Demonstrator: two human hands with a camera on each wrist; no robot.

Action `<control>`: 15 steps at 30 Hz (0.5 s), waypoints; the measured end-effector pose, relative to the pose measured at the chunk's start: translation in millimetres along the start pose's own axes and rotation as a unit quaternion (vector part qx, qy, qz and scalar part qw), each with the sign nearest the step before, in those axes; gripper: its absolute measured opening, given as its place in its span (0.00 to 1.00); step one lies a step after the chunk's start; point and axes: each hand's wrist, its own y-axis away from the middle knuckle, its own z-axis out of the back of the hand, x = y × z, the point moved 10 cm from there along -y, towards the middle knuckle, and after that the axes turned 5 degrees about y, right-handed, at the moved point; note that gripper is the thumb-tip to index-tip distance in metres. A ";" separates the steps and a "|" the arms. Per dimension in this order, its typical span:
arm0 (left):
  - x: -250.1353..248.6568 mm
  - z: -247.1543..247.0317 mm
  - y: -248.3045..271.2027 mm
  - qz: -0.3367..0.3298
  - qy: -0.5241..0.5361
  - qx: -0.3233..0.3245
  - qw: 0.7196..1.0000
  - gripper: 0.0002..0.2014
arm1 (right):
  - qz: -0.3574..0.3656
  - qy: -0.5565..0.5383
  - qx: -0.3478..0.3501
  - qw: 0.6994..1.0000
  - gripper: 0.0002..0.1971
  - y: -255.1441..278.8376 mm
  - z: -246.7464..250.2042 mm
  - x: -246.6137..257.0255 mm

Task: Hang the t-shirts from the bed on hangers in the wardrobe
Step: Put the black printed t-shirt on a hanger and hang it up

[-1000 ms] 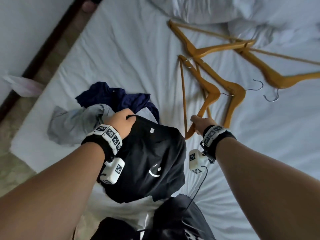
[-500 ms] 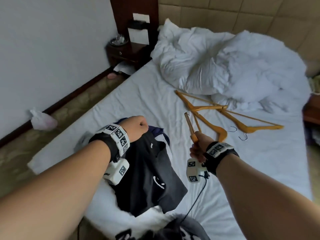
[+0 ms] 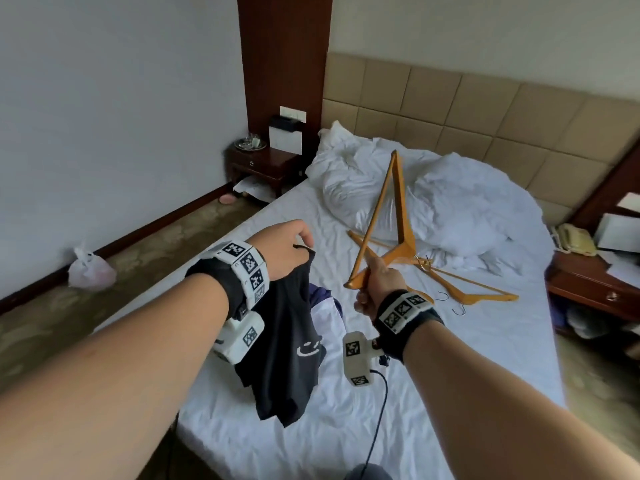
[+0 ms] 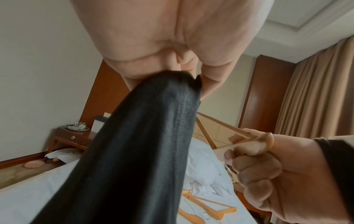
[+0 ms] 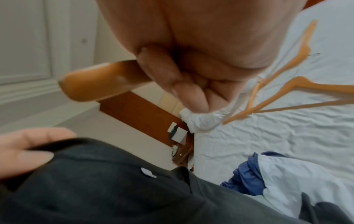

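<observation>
hanger (image 3: pixel 384 233) is standing at 3 o'clock of the black t-shirt (image 3: pixel 287 341); your right hand (image 3: pixel 377 289) is gripping its end, your left hand (image 3: pixel 284 247) is pinching the collar.

Three wooden hangers (image 3: pixel 388 233), three t-shirts (image 3: pixel 287 341), two nightstands (image 3: pixel 263 164).

Lighting: soft, even daylight, slightly dim; faint shadows. Wide-angle bending at edges (strongest in wrist views). Motion blur, close skin out of focus.
</observation>
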 end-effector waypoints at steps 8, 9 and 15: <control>-36.8 17.9 16.7 -0.040 0.024 0.010 0.999 0.06 | 0.079 -0.137 0.023 0.987 0.17 45.0 -11.1 32.9; -40.1 17.2 16.5 -0.041 0.028 0.017 0.999 0.07 | 0.087 -0.161 0.027 0.983 0.17 48.0 -10.3 37.6; -61.3 3.0 17.3 -0.057 0.024 0.049 0.997 0.16 | 0.118 -0.230 0.050 0.965 0.17 65.0 10.5 63.0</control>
